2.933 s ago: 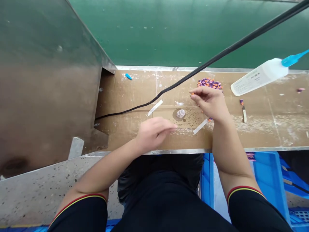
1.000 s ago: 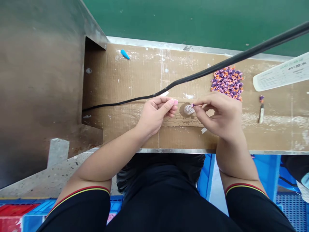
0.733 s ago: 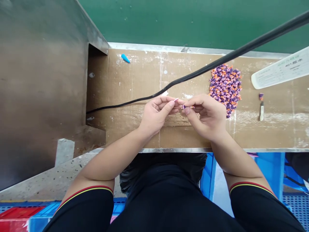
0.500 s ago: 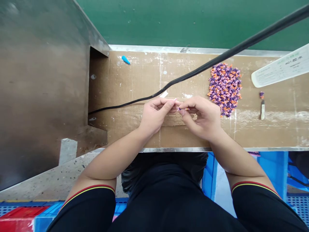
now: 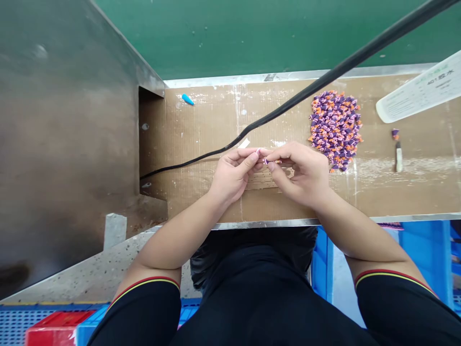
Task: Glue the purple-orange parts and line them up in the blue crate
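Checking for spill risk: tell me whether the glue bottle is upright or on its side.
On its side: the glue bottle lies lengthwise on the cardboard, label facing up, and part of it runs out of view.

A green wall (image 5: 252,33) stands behind the cardboard-topped bench (image 5: 201,120).

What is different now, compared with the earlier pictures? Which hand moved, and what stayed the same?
The hands came together over the cardboard. The left hand moved right from its open position, and the right hand moved left from the pile of purple-and-orange pieces. Its fingertips now pinch one small piece. The round clear object seen earlier is now hidden behind the hands. The pile and the blue cap stayed in place.
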{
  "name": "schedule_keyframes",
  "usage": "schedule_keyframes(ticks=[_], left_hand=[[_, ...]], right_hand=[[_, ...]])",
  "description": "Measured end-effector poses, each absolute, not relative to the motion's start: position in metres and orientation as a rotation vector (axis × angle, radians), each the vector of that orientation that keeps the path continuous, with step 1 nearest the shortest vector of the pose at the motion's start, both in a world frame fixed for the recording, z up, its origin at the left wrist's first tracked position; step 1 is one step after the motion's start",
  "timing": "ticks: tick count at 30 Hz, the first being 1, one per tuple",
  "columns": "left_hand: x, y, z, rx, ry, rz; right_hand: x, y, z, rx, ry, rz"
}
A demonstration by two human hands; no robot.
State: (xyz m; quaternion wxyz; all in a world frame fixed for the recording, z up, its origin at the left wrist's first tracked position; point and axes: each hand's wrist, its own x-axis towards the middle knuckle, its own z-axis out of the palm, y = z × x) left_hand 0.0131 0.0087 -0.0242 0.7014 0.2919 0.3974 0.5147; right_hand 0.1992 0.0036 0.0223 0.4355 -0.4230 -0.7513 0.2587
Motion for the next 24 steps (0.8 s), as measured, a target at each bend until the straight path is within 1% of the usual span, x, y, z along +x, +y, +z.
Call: schedule_keyframes(ticks=[6,10,19,24], left_hand=[[0.013,0.005,-0.023,0.663,0.920,1.202],[0.013,0.003,-0.021,0.727,0.924,1.231],[0.020,0.001,-0.013,0.683,0.775,1.285],[0.019,0.001,-0.014,0.743,0.762,1.298]], right_hand=[[0.193,0.003,0.013,-1.133,-1.739,0.611],[0.189,0.002,0.009,-1.073,-1.681,0.634],[0.187,0.005,0.005,-0.983,-1.676,0.558],[0.186,0.005,0.005,-1.002,-1.686,0.563]])
